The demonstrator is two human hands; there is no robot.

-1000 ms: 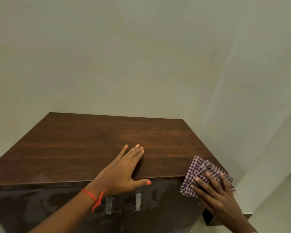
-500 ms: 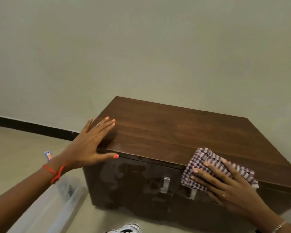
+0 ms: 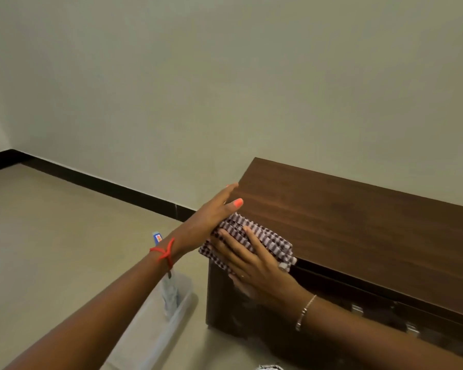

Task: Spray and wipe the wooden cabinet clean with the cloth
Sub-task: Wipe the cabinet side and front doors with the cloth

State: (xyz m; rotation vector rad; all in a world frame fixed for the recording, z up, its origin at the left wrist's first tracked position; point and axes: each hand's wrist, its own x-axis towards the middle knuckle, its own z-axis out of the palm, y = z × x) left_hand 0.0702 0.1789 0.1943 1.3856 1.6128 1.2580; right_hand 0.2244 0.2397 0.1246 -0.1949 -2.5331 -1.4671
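Note:
A low, dark wooden cabinet [image 3: 358, 225] stands against the wall on the right. A purple-and-white checked cloth [image 3: 267, 240] is folded over the cabinet's front left corner. My right hand [image 3: 251, 265] lies flat on the cloth and presses it against the corner and the front face. My left hand [image 3: 214, 217] rests flat against the cabinet's left edge, its thumb on top, touching the cloth's upper edge. No spray bottle can be clearly made out.
A clear plastic bin [image 3: 169, 311] sits on the beige floor just left of the cabinet, with a small blue-labelled item [image 3: 157, 237] sticking up behind my left wrist. A black skirting board [image 3: 96, 182] runs along the plain wall. Metal door handles [image 3: 357, 309] show on the cabinet front.
My view has swung left, so the cabinet now sits at the right. The cloth and my right hand moved left along the front edge to the corner, where my left hand now meets them.

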